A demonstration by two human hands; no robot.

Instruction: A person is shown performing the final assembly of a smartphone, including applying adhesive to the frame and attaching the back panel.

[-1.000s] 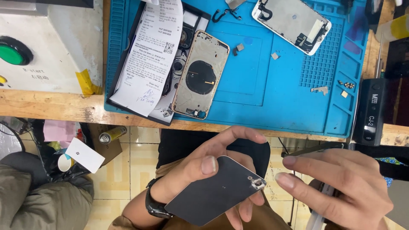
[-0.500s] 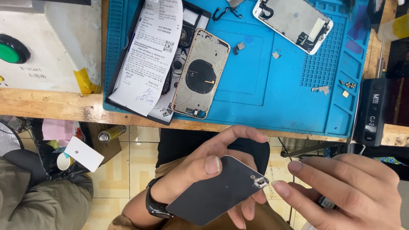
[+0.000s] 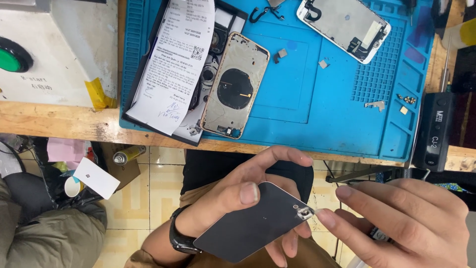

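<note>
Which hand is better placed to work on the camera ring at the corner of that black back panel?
Probably the right hand: its fingertips sit beside the camera ring, while the left hand is busy gripping the black back panel.

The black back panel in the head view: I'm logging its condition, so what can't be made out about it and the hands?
- Underside of the black back panel: faces away, cupped by the left hand.
- Its lower-left end: behind the left wrist.
- Camera cutout: too small for detail.
- Right hand: cut off by the frame edges; a thin tool beneath it is mostly hidden.
</note>
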